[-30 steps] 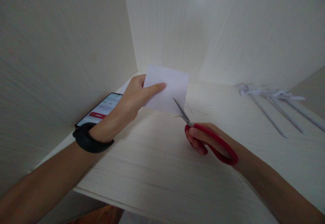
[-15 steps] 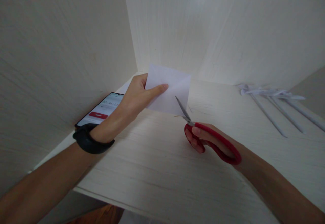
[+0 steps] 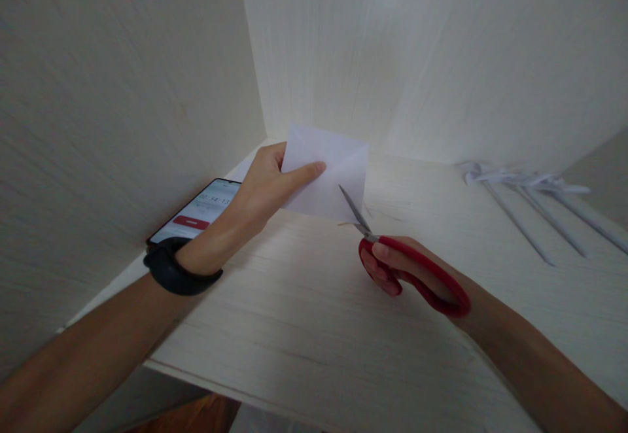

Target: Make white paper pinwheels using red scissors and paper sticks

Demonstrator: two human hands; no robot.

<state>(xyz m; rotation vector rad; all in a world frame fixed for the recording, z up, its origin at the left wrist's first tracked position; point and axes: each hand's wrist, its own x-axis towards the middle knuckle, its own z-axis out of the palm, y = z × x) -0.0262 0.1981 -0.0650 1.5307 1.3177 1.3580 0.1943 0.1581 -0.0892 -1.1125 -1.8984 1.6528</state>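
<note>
My left hand [image 3: 277,181] pinches a white square of paper [image 3: 328,158], its thumb flat on the near face and its fingers hidden behind. Faint crease lines run across the sheet toward its corners. With my right hand [image 3: 392,250] I grip red-handled scissors [image 3: 432,282], fingers through the loops. The blades are parted around the paper's lower right edge, one in front of the sheet and the other mostly below or behind it. A black band sits on my left wrist.
A phone [image 3: 196,214] showing a running timer lies left of my left wrist, by the side panel. At the right lie several white paper sticks [image 3: 520,224] with twisted paper tops. White panels [image 3: 333,47] enclose the white board [image 3: 294,315], whose front edge is close to me.
The scissors' handles have shifted very slightly right. The paper and my left hand hold almost the same position.
</note>
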